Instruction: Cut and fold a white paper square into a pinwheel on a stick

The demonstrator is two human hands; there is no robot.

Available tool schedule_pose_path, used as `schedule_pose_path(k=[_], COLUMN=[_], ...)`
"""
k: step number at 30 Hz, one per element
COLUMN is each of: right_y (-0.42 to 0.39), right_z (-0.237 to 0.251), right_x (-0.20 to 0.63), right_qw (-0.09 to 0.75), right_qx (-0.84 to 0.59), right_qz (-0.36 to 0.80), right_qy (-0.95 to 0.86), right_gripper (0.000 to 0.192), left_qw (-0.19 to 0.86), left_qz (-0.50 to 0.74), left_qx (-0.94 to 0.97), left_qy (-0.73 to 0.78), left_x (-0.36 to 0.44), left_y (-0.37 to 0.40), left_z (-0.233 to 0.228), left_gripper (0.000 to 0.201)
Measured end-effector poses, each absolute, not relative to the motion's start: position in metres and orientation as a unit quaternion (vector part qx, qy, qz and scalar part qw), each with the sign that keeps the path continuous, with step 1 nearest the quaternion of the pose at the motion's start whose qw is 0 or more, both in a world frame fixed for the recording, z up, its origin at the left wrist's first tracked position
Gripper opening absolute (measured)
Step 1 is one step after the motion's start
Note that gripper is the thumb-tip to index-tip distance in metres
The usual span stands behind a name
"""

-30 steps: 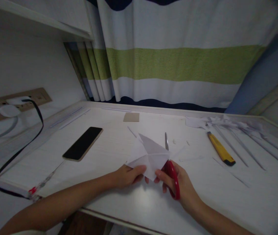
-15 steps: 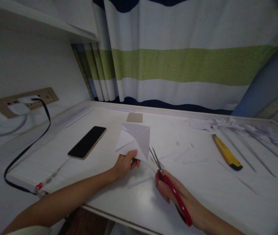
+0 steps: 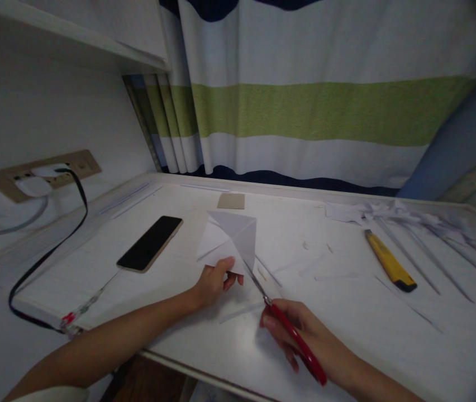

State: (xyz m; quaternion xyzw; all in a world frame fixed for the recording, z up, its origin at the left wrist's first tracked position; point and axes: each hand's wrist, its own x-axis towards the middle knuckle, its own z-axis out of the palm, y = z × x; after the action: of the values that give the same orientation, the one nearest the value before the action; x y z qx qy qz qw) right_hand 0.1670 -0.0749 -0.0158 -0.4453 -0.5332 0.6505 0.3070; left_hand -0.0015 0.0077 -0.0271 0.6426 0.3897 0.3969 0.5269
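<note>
Pinched between the thumb and fingers of my left hand [image 3: 215, 282] is a folded piece of white paper [image 3: 232, 231], raised over the desk, its creased flaps facing up. My right hand [image 3: 300, 335] grips a pair of scissors [image 3: 294, 334] by the red handles. The scissor blades point up and left, nearly together, and their tips meet the paper's lower right part, close to my left fingers. Whether the blades are in the paper or lie over it I cannot tell. Thin paper strips lie on the desk beneath.
A phone [image 3: 150, 244] lies left of the paper, a small beige card [image 3: 231, 201] behind it. On the right are a yellow utility knife [image 3: 390, 261], crumpled paper [image 3: 422, 215] and thin rolled sticks [image 3: 408, 257]. A black cord [image 3: 47, 254] hangs from the wall socket [image 3: 82, 162].
The scissors have moved left onto the paper, and their blades have come together. My right hand has shifted slightly left. My left hand and the paper have hardly moved.
</note>
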Motion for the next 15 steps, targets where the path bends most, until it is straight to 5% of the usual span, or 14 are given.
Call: schedule_pose_path(k=[15], right_y=[-0.0752], right_z=[-0.0227], right_x=[0.1668], right_qw=[0.293], right_qx=[-0.464], right_qz=[0.693], right_qy=[-0.468], right_gripper=[0.037], left_qw=[0.529], left_qz=[0.383], left_qx=[0.656], left_qy=[0.378], left_x=[0.0005], left_y=[0.0044], left_z=[-0.0242], left_gripper=[0.045])
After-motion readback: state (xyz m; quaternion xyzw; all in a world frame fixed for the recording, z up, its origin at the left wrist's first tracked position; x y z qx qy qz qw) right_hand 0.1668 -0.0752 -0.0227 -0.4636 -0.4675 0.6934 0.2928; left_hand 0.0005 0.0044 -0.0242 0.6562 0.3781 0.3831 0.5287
